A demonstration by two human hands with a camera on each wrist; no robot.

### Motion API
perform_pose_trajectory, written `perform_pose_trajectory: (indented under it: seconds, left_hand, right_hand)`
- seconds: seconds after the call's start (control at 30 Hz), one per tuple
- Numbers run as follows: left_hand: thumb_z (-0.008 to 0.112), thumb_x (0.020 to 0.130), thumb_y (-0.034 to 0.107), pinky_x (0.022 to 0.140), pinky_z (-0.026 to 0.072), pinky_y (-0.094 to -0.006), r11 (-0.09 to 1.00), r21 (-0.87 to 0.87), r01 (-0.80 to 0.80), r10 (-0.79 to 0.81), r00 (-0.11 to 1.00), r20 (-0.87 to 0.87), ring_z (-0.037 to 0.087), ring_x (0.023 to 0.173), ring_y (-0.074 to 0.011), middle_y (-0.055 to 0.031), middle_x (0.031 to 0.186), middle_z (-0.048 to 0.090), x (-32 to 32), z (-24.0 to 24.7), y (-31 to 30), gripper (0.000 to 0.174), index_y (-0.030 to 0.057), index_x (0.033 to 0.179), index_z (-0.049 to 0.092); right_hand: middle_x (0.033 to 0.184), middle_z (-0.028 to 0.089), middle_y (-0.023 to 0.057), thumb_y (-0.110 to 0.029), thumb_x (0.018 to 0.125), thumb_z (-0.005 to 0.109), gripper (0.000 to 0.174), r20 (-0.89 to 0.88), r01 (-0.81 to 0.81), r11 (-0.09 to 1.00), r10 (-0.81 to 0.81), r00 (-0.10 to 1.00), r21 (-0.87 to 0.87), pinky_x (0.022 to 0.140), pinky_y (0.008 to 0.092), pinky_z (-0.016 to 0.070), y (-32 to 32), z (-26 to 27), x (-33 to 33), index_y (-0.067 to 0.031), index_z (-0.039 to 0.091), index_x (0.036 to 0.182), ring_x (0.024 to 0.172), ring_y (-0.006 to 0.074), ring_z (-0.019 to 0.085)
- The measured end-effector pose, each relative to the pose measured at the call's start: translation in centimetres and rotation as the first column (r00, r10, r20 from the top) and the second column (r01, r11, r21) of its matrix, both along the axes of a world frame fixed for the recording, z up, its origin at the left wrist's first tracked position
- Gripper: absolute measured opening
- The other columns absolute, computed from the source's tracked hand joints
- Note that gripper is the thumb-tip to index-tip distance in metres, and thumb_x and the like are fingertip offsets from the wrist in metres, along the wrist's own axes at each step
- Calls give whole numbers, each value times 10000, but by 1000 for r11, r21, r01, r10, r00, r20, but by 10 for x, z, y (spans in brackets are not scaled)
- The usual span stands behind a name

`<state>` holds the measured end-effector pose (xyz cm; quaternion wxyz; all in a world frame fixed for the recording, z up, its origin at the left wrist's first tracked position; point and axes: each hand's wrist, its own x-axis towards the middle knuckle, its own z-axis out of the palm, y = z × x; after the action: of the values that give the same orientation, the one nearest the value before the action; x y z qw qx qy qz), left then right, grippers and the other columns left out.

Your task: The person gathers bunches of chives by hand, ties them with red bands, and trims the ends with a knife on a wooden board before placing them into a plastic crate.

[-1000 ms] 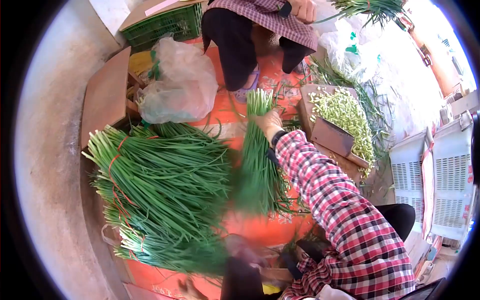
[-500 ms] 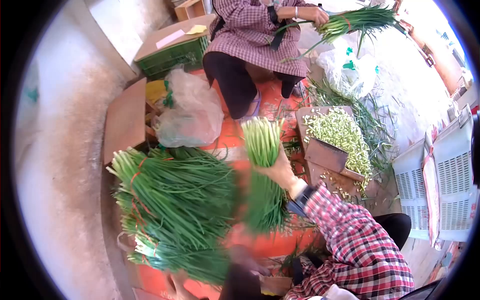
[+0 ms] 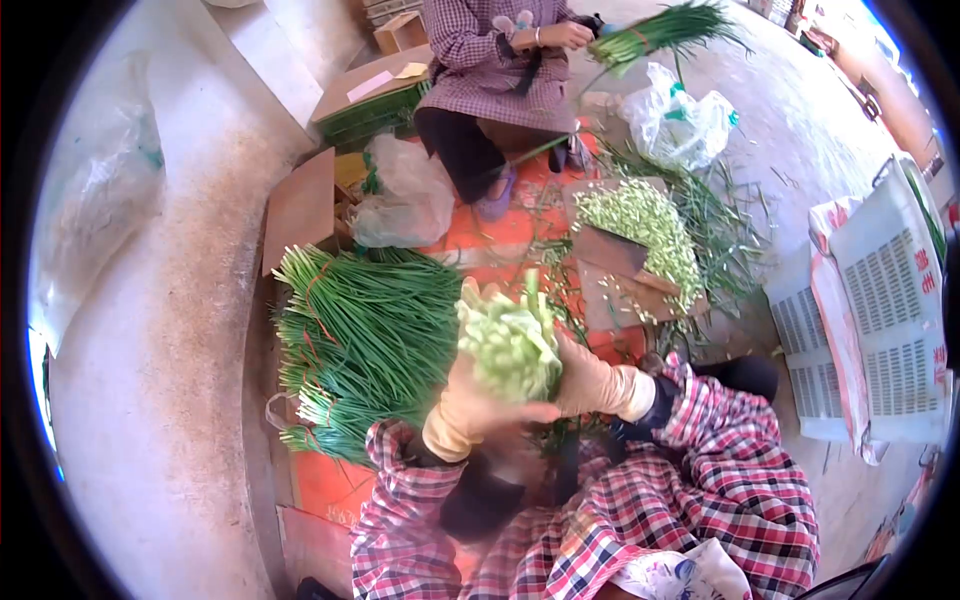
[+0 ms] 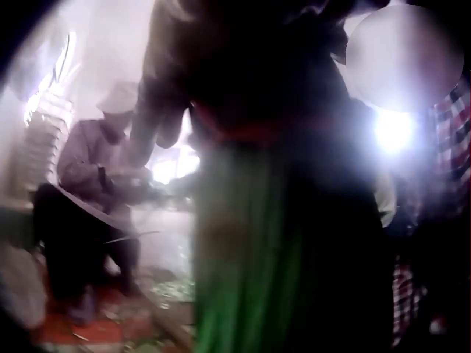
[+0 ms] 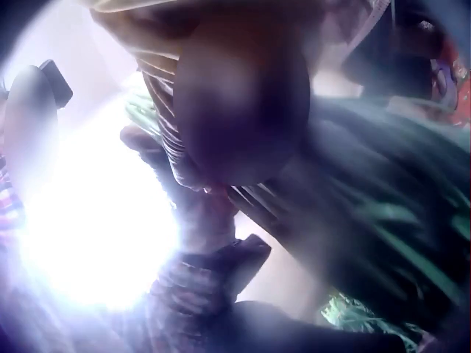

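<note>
A bundle of garlic chives (image 3: 510,350) stands upright in front of my body, its pale stalk ends turned up toward the head camera. My gloved left hand (image 3: 468,395) grips its left side, and my gloved right hand (image 3: 592,380) holds it from the right. Green leaves (image 4: 246,250) hang below my left hand in the left wrist view, with a blurred red band (image 4: 243,132) near the fingers. The right wrist view is dark and glaring; leaves (image 5: 390,198) spread out beside that hand.
A large pile of banded chives (image 3: 365,330) lies left. Ahead right, a cleaver (image 3: 610,250) rests on a cutting board (image 3: 605,300) with chopped pieces (image 3: 645,225). Another person (image 3: 500,80) sits opposite holding a bunch (image 3: 660,38). White perforated crates (image 3: 880,290) stand right.
My right hand has lifted the bundle from the orange floor covering toward my body and tipped its stalk ends upward. My left hand, blurred low down before, now grips it too.
</note>
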<state>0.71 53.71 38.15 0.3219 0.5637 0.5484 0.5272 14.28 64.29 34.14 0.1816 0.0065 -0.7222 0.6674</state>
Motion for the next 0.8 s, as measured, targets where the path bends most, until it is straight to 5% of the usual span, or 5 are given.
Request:
perform_pose_trajectory:
  seconds: [0.07,0.27,0.33,0.4,0.8]
  left_hand:
    - [901,579,211,1058,348,-377,974,-203,-103,174,911,372,434,1250,-210,-118,1344,445,31,-7,-9,977,6,1360,351]
    - [756,689,9,829,497,-306,982,-174,-76,152,866,476,602,956,-164,-64,1068,610,43,21,25,600,18,1224,484]
    - [743,707,16,818,500,-307,957,-288,35,116,864,489,609,938,-168,-67,1050,623,35,17,48,563,14,1214,498]
    - [732,723,23,795,508,-304,950,-308,51,98,888,450,623,912,-172,-72,1028,637,33,9,73,542,9,1214,503]
    - [827,664,92,944,456,-327,756,-641,132,-52,989,142,582,1066,-185,-73,1179,598,7,-113,195,736,18,1290,447]
  right_hand:
    - [1374,414,112,-273,700,800,903,215,-209,664,497,840,-718,1116,394,247,4,3,17,-71,273,1406,1299,227,363]
    - [1287,521,153,-431,698,766,842,125,-173,976,156,980,136,1011,390,400,49,33,36,-55,395,1354,1177,312,506]
    - [1092,629,192,-475,706,740,711,828,-531,732,-79,556,426,919,392,462,82,95,44,-54,536,1242,1050,338,588]
    - [946,680,161,-517,802,610,575,523,-307,645,-170,835,700,811,369,513,132,45,65,-52,611,1140,886,349,647]
    - [1092,595,171,-355,869,563,505,459,-39,493,-776,433,869,828,487,453,238,-195,118,-139,434,1307,1013,361,580]
